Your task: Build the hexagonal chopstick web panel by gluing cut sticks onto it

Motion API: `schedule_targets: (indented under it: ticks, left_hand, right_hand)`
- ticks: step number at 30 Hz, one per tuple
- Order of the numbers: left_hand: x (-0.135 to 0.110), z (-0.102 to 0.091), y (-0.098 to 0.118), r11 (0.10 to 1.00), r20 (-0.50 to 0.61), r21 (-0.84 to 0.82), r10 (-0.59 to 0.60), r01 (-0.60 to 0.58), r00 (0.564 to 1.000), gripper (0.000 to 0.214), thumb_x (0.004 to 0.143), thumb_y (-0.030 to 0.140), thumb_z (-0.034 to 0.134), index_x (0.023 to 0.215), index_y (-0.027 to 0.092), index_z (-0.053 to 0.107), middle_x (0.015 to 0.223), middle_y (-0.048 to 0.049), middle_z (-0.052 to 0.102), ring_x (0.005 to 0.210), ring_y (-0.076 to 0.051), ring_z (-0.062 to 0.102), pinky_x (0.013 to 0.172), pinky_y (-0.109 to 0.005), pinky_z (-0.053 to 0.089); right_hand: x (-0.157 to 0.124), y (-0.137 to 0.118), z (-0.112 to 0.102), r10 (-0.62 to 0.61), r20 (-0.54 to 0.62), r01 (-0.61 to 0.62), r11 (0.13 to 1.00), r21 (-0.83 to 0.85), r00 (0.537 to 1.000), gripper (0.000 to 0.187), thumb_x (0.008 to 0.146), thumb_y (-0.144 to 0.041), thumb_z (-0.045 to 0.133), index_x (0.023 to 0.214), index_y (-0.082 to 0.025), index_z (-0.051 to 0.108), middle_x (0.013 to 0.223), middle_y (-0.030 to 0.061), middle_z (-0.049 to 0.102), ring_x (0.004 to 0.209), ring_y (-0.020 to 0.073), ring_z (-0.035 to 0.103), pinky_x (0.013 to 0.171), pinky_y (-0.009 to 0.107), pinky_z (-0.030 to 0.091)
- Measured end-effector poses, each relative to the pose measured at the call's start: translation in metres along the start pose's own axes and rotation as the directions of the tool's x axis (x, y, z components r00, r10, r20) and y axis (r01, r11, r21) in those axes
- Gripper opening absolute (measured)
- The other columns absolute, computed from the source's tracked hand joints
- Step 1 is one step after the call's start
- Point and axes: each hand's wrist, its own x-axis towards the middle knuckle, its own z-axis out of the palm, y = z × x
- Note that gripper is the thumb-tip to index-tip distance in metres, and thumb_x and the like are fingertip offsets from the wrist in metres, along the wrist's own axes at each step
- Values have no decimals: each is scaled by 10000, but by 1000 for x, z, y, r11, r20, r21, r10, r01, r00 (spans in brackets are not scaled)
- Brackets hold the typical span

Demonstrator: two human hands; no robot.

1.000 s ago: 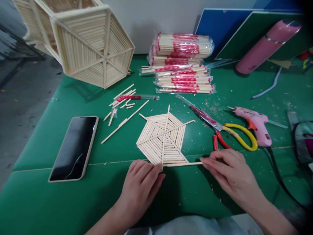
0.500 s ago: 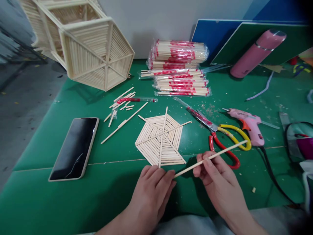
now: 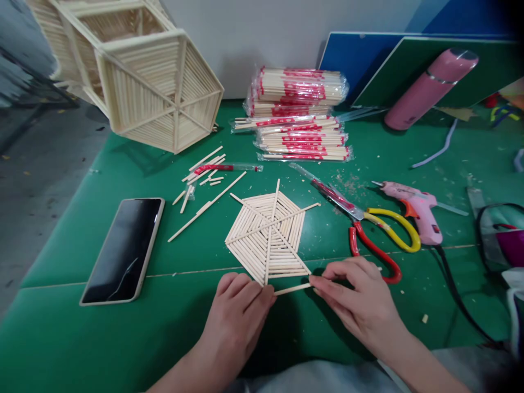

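Observation:
A hexagonal web-like panel of thin wooden sticks (image 3: 249,234) lies flat on the green table, with three longer sticks crossing over it. Just below its lower edge, a chopstick (image 3: 292,289) runs between my hands. My left hand (image 3: 241,311) pinches its left end by the panel's bottom corner. The fingers of my right hand (image 3: 352,292) are closed on it further right, close to the panel's lower right corner; part of the stick is hidden under that hand. Scissors (image 3: 360,214) with one yellow and one red handle lie just beyond my right hand.
A pink glue gun (image 3: 413,207) lies right, its cord trailing forward. Packaged chopsticks (image 3: 303,117) are piled at the back, beside a pink bottle (image 3: 432,90). A phone (image 3: 123,248), cut sticks (image 3: 204,166) and a large stick-built structure (image 3: 164,93) occupy the left.
The chopstick has swung from a raised slant to lie low along the panel's lower edge. My right hand has come down and slid left along it; my left hand shifted slightly left.

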Motion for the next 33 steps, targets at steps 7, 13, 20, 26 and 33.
schedule_targets:
  ticks: [7,13,20,26,33]
  left_hand:
    - [-5,4,-5,999,-13,-5,-43,43,999,146,803,162,527,941,161,575,739,-24,586,704,-154,497,676,-312,393]
    - [-7,3,-11,987,-61,100,-119,125,991,186,780,198,555,963,167,565,880,-62,559,833,-194,518,751,-353,412]
    - [-6,3,-11,990,-61,88,-107,112,992,163,799,149,521,950,182,572,856,-50,571,829,-185,515,744,-354,419]
    - [-5,4,-11,990,-72,100,-95,102,993,142,789,142,537,918,172,590,841,-54,572,813,-191,510,720,-353,418]
    - [-5,6,-10,989,-85,116,-78,88,993,122,786,134,545,895,160,592,830,-51,564,813,-186,502,726,-347,426]
  right_hand:
    - [1,17,6,-95,110,89,995,52,989,129,826,-199,532,885,-242,639,778,10,628,733,135,508,651,286,351]
    - [2,25,5,-96,77,96,995,7,992,135,822,-202,533,880,-235,650,781,17,635,729,137,530,650,284,365]
    - [5,21,10,-79,33,78,996,41,996,119,815,-188,545,866,-227,645,786,22,639,718,141,512,636,287,372]
    - [4,19,11,-62,56,60,998,33,997,110,814,-195,549,868,-228,639,791,23,634,717,148,509,634,296,366]
    - [4,18,11,-46,53,43,998,56,998,106,814,-175,549,872,-216,628,798,28,627,730,150,502,638,297,364]
